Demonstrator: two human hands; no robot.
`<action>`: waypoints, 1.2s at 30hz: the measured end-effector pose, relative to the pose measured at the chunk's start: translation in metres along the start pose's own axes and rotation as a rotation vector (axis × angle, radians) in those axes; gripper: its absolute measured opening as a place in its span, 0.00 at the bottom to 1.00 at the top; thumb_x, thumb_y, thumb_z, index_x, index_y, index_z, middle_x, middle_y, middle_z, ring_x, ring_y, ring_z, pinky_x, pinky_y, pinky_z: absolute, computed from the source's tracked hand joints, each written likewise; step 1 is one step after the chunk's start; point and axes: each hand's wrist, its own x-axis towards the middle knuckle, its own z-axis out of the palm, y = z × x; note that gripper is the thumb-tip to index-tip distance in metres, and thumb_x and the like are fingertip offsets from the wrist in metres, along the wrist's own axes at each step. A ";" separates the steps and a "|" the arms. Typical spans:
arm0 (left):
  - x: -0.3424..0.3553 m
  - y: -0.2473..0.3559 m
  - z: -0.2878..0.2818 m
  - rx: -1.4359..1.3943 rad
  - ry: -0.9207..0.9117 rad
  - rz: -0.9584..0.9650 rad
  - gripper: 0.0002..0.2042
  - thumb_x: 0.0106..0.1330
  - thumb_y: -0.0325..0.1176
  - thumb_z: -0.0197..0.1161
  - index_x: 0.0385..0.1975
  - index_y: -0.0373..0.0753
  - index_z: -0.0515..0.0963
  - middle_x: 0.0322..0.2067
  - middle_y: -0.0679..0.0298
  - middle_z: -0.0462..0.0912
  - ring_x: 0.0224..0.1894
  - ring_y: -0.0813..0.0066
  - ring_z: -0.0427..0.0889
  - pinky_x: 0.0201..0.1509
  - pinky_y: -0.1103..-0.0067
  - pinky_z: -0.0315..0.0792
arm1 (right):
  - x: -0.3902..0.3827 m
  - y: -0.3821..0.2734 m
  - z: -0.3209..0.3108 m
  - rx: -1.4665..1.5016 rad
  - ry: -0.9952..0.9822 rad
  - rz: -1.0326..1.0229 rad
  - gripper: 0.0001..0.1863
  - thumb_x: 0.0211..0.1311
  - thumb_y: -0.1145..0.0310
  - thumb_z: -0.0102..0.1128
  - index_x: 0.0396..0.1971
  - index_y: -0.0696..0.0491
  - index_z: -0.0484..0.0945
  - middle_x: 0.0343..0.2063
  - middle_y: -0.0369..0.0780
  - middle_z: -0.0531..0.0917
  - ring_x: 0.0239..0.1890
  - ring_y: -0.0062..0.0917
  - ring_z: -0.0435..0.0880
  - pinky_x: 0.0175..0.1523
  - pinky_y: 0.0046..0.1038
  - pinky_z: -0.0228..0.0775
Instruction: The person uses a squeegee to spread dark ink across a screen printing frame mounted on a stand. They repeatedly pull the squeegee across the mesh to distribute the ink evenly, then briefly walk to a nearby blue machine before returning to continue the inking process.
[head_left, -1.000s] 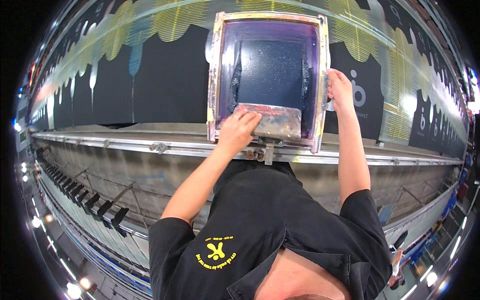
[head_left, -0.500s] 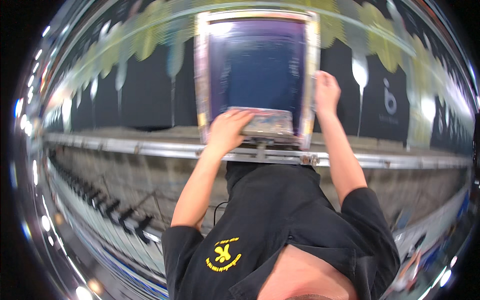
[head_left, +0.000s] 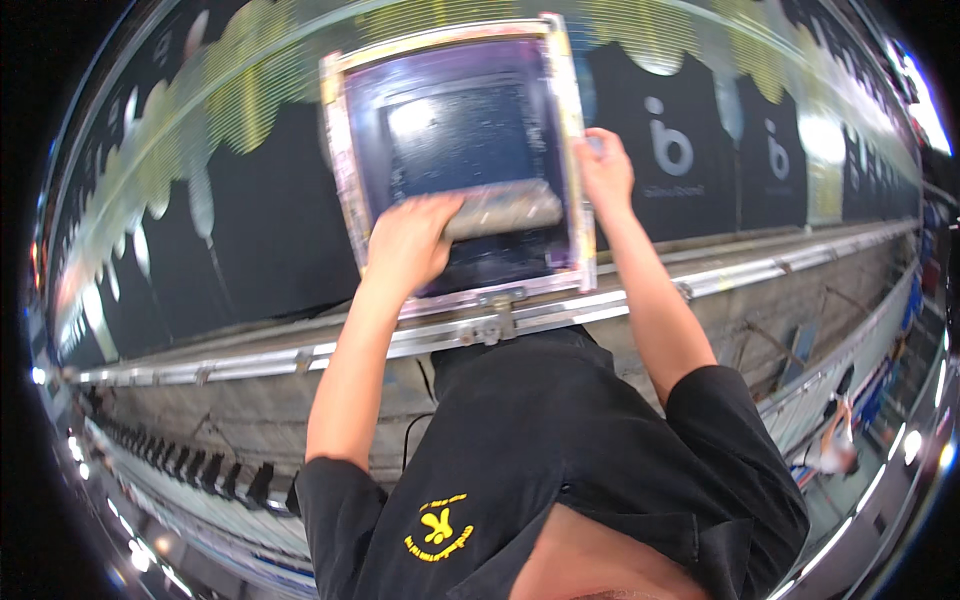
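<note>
A screen-printing frame [head_left: 345, 165] with a pale, tape-covered rim and dark mesh lies over the long table in front of me. Inside it, my left hand [head_left: 412, 240] is closed round the left end of a squeegee [head_left: 508, 208], a wide, ink-smeared bar lying crosswise over the mesh. My right hand [head_left: 606, 172] is at the right rim, its fingers curled against it; the exact grip is partly hidden. A metal clamp [head_left: 497, 308] sits at the frame's near edge, by the rail.
Black fabric panels [head_left: 675, 150] with pale printed marks lie along the table on both sides. A metal rail [head_left: 400, 345] runs along the near edge. At the far right, beyond the table, another person [head_left: 833, 450] is visible. Dark clips [head_left: 215, 472] line up lower left.
The squeegee has moved away from me, from the frame's near end further up the mesh, with my left hand on it. My right hand stays beside the right rim. The whole view has turned.
</note>
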 end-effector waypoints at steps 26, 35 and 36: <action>0.070 -0.029 0.013 0.201 -0.013 -0.166 0.09 0.65 0.38 0.69 0.37 0.44 0.92 0.35 0.53 0.93 0.41 0.49 0.93 0.48 0.57 0.87 | -0.020 -0.083 0.016 -0.503 -0.317 -0.890 0.18 0.56 0.55 0.81 0.39 0.50 0.86 0.37 0.40 0.87 0.42 0.41 0.88 0.49 0.43 0.78; -0.024 0.032 0.023 0.040 -0.267 -0.206 0.13 0.62 0.39 0.75 0.45 0.49 0.93 0.40 0.56 0.94 0.45 0.51 0.93 0.49 0.58 0.86 | -0.128 -0.049 -0.041 -0.190 -0.402 -0.749 0.16 0.58 0.62 0.82 0.41 0.53 0.87 0.39 0.40 0.87 0.45 0.37 0.88 0.52 0.38 0.79; -0.013 0.025 0.014 -0.009 -0.341 -0.232 0.12 0.62 0.41 0.76 0.45 0.51 0.93 0.40 0.56 0.94 0.44 0.51 0.93 0.49 0.58 0.86 | -0.113 -0.048 -0.041 -0.049 -0.375 -0.668 0.16 0.61 0.61 0.81 0.42 0.54 0.88 0.40 0.41 0.88 0.46 0.36 0.89 0.53 0.38 0.80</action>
